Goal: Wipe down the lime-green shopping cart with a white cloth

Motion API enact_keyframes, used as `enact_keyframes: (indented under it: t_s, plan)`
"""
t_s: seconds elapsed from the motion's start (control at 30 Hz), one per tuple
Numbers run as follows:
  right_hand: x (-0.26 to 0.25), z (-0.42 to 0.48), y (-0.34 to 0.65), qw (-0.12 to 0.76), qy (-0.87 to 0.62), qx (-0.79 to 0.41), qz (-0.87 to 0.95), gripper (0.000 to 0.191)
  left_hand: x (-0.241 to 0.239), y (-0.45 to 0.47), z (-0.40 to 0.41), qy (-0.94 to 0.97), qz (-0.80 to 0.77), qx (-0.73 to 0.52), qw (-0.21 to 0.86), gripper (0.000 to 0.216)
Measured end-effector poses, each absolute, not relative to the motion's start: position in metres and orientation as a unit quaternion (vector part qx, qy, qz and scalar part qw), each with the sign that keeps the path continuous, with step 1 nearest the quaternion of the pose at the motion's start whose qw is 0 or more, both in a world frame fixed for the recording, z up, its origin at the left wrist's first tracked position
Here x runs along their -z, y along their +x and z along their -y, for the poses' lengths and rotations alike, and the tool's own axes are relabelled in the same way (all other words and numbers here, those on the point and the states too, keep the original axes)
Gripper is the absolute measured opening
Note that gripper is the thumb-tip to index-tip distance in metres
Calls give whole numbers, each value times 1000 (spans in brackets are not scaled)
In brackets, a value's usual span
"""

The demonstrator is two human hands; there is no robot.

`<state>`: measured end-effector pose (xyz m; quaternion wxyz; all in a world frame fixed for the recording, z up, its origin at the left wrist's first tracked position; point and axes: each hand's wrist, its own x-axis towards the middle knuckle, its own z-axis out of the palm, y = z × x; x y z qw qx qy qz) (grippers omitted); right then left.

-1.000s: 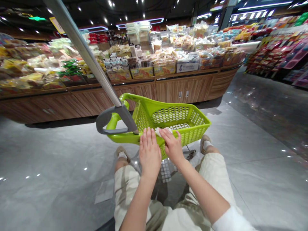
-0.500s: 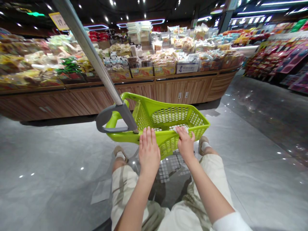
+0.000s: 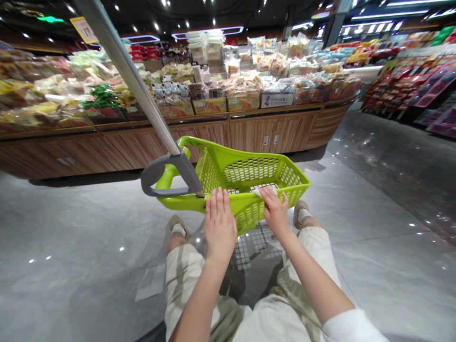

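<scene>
A lime-green plastic shopping basket (image 3: 249, 171) on a small wheeled frame stands in front of my knees, with a grey handle (image 3: 156, 173) and a long metal pole (image 3: 131, 80) rising to the upper left. My left hand (image 3: 220, 225) lies flat on the basket's near rim, fingers stretched out together. My right hand (image 3: 275, 211) presses a small white cloth (image 3: 263, 190) against the same rim, farther right, fingers curled over it. I am crouched, with light trousers and both feet on either side of the cart.
A curved wooden display counter (image 3: 270, 133) piled with packaged snacks runs across the back. More shelves (image 3: 413, 80) of goods stand at the right. Glossy grey floor tiles (image 3: 374, 204) spread around the cart. A yellow price sign (image 3: 83, 29) hangs at upper left.
My right hand with the white cloth has slid rightward along the basket rim, from beside my left hand to near the right corner. My left hand has stayed in place.
</scene>
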<state>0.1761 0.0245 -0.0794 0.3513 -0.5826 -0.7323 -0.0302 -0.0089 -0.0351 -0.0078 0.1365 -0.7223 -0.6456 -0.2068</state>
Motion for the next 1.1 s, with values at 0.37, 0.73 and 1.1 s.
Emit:
enact_keyframes:
  t_s: [0.37,0.73,1.1]
  plan:
    - [58,-14,129,373,-589,-15,717,64,10,-7,33,-719,648,205,143,66]
    - [56,-12,133,352,-533,-20,770,65,9,-9,35,-721,643,212,146,66]
    - [78,-29,172,399,-655,5,642,58,6,-6,35,-715,652,208,142,66]
